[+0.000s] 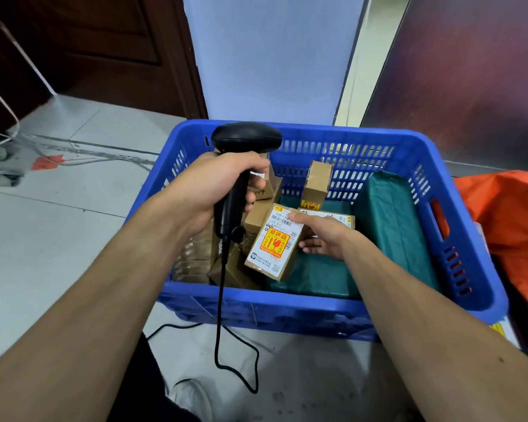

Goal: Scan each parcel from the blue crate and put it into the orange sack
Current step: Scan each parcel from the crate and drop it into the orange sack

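Fingers (pixel 310 245) of the right hand (pixel 326 236) pinch a parcel (pixel 275 245) labelled 易碎品; those of the left hand (pixel 214 184) clamp the scanner (pixel 246 138).

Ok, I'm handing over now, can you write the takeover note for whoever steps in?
Left hand grips the scanner over the blue crate.
Right hand pinches the labelled box inside the crate, not yet lifted clear.
Other boxes and green parcels lie in the crate.
Orange sack sits right of it; contents unseen.
Left to do: scan this box, sack it, repeat.
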A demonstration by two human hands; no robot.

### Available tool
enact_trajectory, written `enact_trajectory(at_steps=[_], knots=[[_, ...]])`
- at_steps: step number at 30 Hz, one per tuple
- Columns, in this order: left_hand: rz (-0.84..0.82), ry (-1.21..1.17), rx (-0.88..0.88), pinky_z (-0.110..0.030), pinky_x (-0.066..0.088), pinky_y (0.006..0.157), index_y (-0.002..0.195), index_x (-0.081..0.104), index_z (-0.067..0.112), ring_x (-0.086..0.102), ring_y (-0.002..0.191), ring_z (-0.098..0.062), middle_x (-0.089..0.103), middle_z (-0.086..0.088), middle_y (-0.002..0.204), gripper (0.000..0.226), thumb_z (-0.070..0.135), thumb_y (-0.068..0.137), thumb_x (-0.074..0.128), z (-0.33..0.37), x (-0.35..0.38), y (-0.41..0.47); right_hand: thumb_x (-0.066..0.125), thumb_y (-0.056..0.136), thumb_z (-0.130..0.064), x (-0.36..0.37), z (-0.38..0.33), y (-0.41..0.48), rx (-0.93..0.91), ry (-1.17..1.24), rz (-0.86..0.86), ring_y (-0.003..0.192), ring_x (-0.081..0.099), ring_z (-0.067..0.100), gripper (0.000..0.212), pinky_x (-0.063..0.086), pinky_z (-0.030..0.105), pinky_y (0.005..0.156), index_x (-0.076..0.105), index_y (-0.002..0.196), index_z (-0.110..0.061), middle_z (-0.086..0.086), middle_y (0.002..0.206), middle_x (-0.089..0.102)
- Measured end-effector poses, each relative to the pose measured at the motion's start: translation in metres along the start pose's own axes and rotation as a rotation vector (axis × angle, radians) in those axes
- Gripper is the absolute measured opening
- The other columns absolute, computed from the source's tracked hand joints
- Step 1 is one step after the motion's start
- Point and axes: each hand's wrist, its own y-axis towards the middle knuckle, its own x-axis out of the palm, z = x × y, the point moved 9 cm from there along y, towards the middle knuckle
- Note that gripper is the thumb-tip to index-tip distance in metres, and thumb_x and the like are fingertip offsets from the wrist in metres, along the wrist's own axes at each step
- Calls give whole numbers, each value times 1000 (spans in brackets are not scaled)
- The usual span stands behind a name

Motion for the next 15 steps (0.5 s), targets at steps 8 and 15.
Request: enact_trajectory(at_steps=[8, 15], knots=[[30, -58, 65, -29, 51, 57, 97, 71, 8, 54, 51, -14, 66, -3, 69, 13, 21, 95, 71, 11, -8, -21, 75, 90, -43, -9, -47, -54, -178, -3, 70, 69, 65, 18, 42, 57, 31, 69, 73, 115, -9, 3, 86, 79], [83, -99, 118, -38, 60, 74, 101, 75, 11, 74, 70, -23, 79, -12, 85, 25, 34, 93, 77, 18, -26, -34, 70, 96, -35, -23, -122, -156, -424, -72, 106, 71, 66, 19, 28, 58, 30, 64, 70, 110, -10, 4, 89, 79]])
